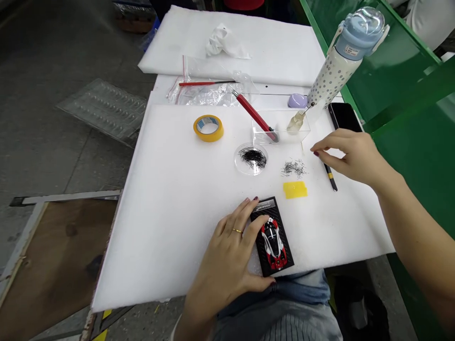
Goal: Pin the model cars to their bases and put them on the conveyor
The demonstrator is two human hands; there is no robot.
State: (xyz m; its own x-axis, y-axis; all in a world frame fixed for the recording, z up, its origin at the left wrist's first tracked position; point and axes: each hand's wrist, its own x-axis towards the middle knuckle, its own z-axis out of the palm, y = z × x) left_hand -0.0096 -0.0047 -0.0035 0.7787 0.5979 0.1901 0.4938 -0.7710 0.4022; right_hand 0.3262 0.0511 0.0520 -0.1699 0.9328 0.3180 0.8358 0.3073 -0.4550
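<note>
My left hand (pixel 231 246) steadies a red, white and black model car (pixel 273 244) on its black display base (pixel 262 258). Its fingers reach the base's upper end and the car's nose, and the thumb lies at the lower end. Above the table at the right, my right hand (pixel 346 156) has thumb and index finger closed in a pinch; whatever is between them is too small to make out. Partly hidden beneath that hand is a slim black tool with a yellow band (pixel 330 177). Near it are loose short black fibres (pixel 294 168) and a yellow tape piece (pixel 295 189).
Black fibres fill part of a clear round dish (pixel 241 166). Behind it stand a clear tray (pixel 261 139) with a red pen-like tool (pixel 254 113) and a small glass bottle (pixel 295 122). A yellow tape roll (pixel 217 135), phone (pixel 344 116) and spotted water bottle (pixel 334 71) are farther out.
</note>
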